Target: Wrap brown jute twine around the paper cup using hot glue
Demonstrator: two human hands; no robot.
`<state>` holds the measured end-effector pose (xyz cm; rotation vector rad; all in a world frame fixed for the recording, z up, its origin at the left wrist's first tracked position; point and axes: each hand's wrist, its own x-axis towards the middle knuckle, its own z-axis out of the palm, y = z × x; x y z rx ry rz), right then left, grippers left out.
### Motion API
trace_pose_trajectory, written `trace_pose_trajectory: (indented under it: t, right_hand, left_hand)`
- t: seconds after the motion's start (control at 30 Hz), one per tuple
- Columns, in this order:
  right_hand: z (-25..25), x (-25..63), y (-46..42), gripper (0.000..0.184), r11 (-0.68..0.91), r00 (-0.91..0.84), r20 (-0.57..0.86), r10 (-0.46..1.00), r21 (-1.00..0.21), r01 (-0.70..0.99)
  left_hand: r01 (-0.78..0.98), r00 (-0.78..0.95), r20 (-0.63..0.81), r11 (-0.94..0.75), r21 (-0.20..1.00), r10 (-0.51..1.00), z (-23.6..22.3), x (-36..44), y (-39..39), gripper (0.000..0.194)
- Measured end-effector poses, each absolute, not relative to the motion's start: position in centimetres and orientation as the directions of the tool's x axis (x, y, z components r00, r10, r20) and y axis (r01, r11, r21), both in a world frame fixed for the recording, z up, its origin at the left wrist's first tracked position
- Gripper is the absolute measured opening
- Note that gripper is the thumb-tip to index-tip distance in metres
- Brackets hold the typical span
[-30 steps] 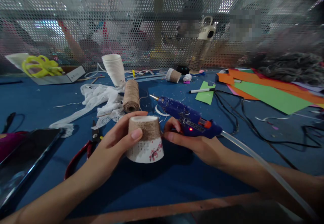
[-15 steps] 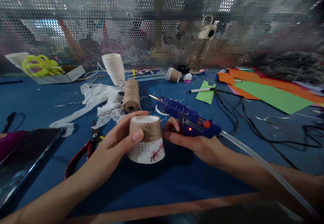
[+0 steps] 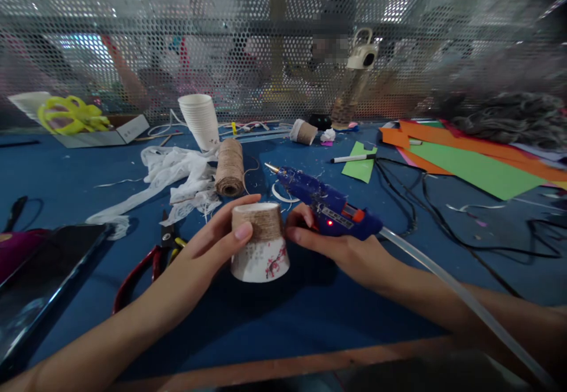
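An upside-down paper cup point(image 3: 259, 259) with a blossom print has brown twine wound round its upper half. My left hand point(image 3: 221, 235) grips it from the left, thumb pressed on the twine. On the cup's right side, my right hand point(image 3: 328, 241) is closed on a blue glue gun point(image 3: 319, 197) whose red light is lit. A clear glue stick point(image 3: 425, 268) sticks out of its back end. The gun's metal tip points up and left, beyond the cup and apart from it. Behind the cup lies a spool of twine point(image 3: 229, 170), a loose strand trailing from it.
White lace point(image 3: 177, 173) and red-handled pliers point(image 3: 153, 259) lie left. Stacked paper cups point(image 3: 199, 121), a twine-wrapped cup point(image 3: 303, 131) and a bottle point(image 3: 354, 85) stand along the mesh screen point(image 3: 266, 38). Black cables point(image 3: 425, 215) and coloured paper point(image 3: 478, 162) are right; a phone-like slab point(image 3: 53, 274) is near left.
The cup has shifted slightly right and tilted a little in my left hand. The glue gun has moved slightly, its tip a touch further right.
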<state>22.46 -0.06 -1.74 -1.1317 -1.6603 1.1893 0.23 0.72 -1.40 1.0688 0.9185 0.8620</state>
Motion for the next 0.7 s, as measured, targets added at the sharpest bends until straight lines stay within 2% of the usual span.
trace_pose_trajectory:
  t: [0.1, 0.27, 0.47, 0.7]
  right_hand:
    - [-1.68, 22.09, -0.03, 0.019, 0.144, -0.273, 0.089, 0.958, -0.972, 0.187]
    - [-1.75, 21.64, -0.28, 0.025, 0.093, -0.240, 0.070, 0.968, -0.992, 0.086]
    - [-1.31, 21.82, -0.65, 0.025, 0.103, -0.233, 0.066, 0.970, -0.983, 0.150]
    - [-0.92, 21.41, -0.59, 0.022, 0.112, -0.222, 0.082, 0.971, -0.986, 0.123]
  left_hand:
    - [-0.132, 0.376, -0.242, 0.310, 0.941, 0.895, -1.61, 0.36, 0.77, 0.046]
    - [-0.074, 0.398, -0.191, 0.239, 0.968, 0.897, -2.05, 0.25, 0.97, 0.039]
    - [-0.127, 0.331, -0.242, 0.297, 0.946, 0.912, -1.49, 0.62, 0.96, 0.042]
    - [-0.113, 0.321, -0.181, 0.228, 0.967, 0.930, -1.58, 0.45, 0.78, 0.037]
